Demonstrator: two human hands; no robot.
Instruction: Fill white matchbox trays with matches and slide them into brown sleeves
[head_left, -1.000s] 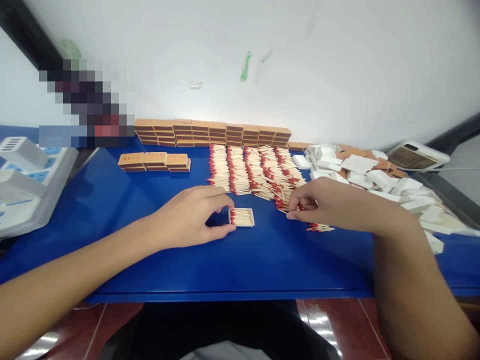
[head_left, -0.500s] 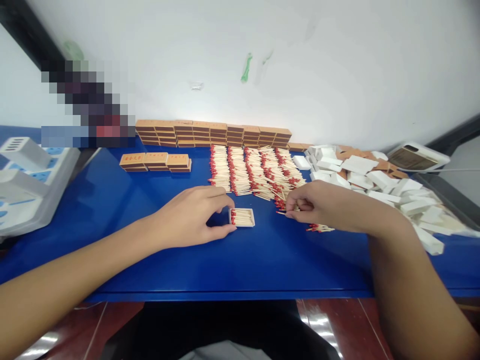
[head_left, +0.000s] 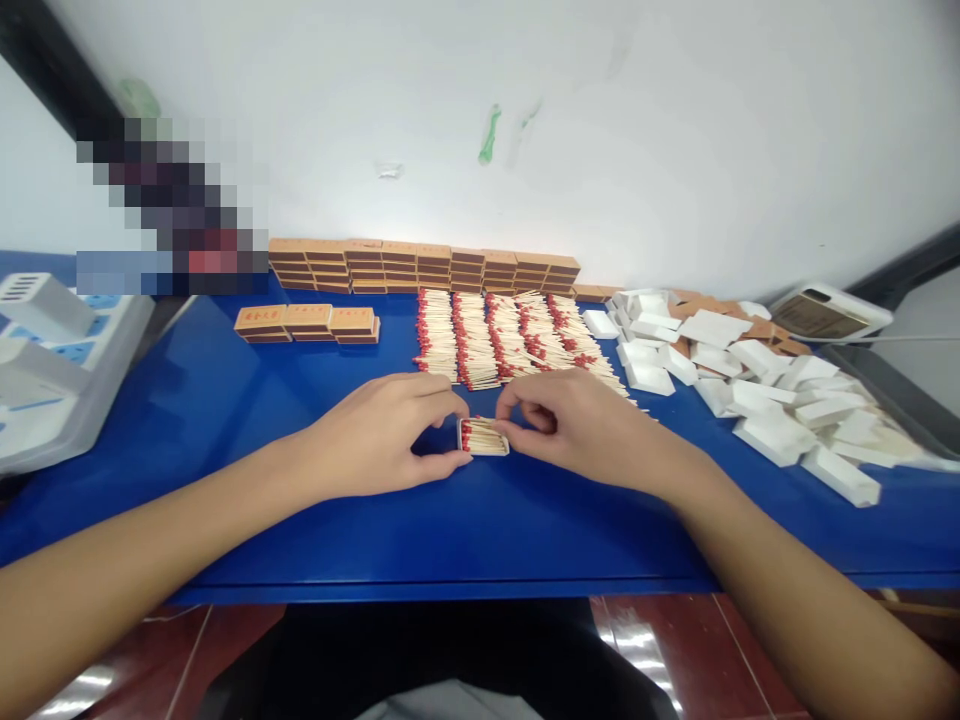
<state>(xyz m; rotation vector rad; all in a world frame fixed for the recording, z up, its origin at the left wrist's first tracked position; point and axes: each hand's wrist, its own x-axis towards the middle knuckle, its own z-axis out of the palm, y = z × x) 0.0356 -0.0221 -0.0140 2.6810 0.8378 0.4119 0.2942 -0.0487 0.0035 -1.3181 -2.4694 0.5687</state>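
A small white tray [head_left: 484, 451] with red-tipped matches in it lies flat on the blue table [head_left: 450, 530]. My left hand [head_left: 397, 432] grips its left end between thumb and forefinger. Over the tray's right end is my right hand [head_left: 566, 425], its thumb and forefinger pinched on a match that lies at the top of the tray. Behind both hands, loose matches [head_left: 475, 345] are spread in several columns, partly hidden by my right hand.
Stacked matchboxes [head_left: 420, 265] line the wall, and a short row of matchboxes [head_left: 307, 322] lies at the left. White empty trays [head_left: 772, 400] are heaped at the right, near a phone [head_left: 832, 310]. A white power strip [head_left: 90, 400] is at the far left.
My right hand has moved left from the loose matches to the tray, bringing a match with it. My left hand has stayed at the tray.
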